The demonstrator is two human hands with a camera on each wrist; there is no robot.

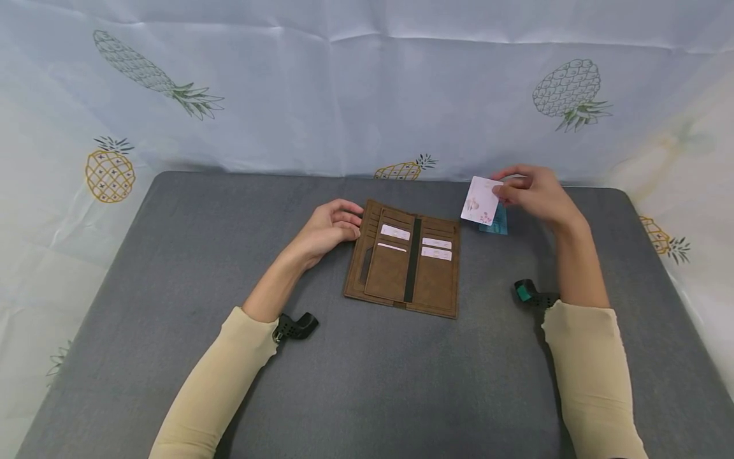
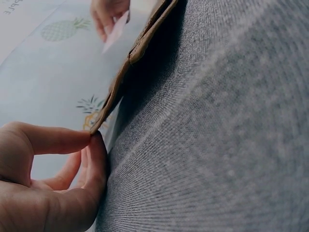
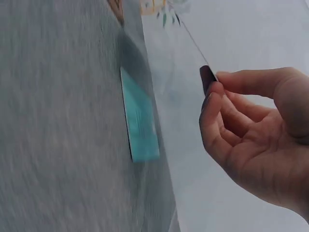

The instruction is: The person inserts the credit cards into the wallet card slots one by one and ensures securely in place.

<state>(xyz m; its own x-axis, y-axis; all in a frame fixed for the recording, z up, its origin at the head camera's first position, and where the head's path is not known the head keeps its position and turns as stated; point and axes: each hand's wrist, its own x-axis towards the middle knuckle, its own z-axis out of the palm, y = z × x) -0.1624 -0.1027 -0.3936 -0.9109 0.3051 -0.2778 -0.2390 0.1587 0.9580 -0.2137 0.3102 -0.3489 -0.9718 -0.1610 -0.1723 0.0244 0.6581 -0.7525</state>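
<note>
A brown wallet (image 1: 387, 274) lies spread open on the grey table, with several pale cards showing in its slots on both sides of a dark central band. My left hand (image 1: 327, 233) pinches the wallet's left edge between thumb and fingers; the left wrist view shows that edge (image 2: 137, 48) lifted off the cloth. To the right of the wallet, my right hand (image 1: 536, 196) holds a pink patterned card (image 1: 478, 199) by its upper right side, above the table. Partly hidden beneath it in the head view, a teal card (image 3: 140, 121) lies flat on the table.
The grey table (image 1: 401, 382) ends at a pale curtain (image 1: 344, 95) printed with pineapples, close behind both hands. Black camera mounts sit at the left wrist (image 1: 297, 326) and right wrist (image 1: 533, 293).
</note>
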